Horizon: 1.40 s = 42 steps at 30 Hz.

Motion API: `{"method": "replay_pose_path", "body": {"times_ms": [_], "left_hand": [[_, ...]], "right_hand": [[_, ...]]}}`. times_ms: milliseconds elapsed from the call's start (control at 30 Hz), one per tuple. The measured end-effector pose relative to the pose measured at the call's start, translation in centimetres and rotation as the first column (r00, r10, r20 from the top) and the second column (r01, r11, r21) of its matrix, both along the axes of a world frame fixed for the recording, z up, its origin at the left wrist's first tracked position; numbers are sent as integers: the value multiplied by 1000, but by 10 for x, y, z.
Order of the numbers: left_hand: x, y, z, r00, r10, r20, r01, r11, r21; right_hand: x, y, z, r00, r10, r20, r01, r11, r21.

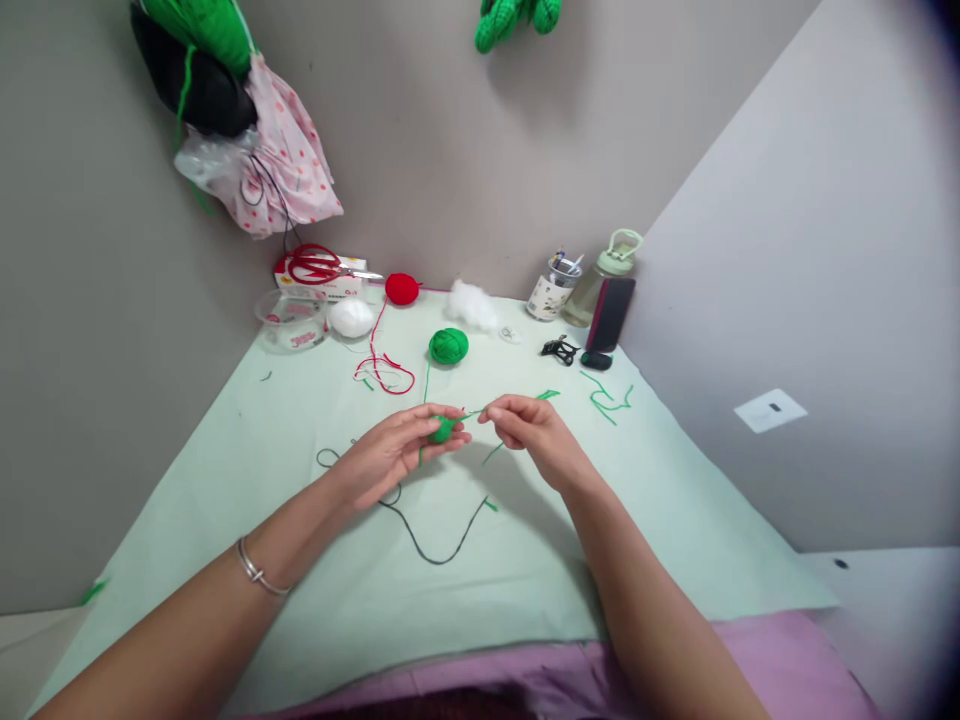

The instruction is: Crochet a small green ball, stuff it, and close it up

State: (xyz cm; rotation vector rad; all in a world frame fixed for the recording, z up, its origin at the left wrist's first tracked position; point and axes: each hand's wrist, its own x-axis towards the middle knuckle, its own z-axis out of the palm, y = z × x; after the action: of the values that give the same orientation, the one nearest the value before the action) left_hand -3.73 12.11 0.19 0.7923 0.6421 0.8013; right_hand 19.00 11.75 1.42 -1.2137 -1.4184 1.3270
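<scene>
Small green crocheted yarn piece [442,430] pinched in left hand [390,455] fingertips, raised above pale green tabletop [525,560]. Right hand [536,432] fingers closed on thin green yarn strand [474,412] running from piece. Forearms angled inward. Green yarn ball [448,346] behind, apart.

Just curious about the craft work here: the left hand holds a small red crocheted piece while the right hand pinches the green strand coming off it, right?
Not quite: the head view shows the small crocheted piece in the left hand is green, not red. The right hand does pinch the green strand.
</scene>
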Motion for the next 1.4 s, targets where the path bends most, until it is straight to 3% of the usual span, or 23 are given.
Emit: {"method": "replay_pose_path", "body": {"times_ms": [100,533,900,1400], "left_hand": [[0,-1,-4,999,-34,-2,34,999,4],[15,-15,-20,999,21,-26,-19,997,81],[13,-17,-17,989,-143,-32,145,987,67],[14,-16,-17,999,-40,2,40,999,37]], "right_hand": [[-2,-2,-4,992,-44,-121,43,999,-17],[-23,-15,-5,974,-10,-226,6,1000,-19],[-22,-15,-7,973,-21,-229,14,999,-31],[-20,-12,-12,957,-37,-287,21,998,-58]]}}
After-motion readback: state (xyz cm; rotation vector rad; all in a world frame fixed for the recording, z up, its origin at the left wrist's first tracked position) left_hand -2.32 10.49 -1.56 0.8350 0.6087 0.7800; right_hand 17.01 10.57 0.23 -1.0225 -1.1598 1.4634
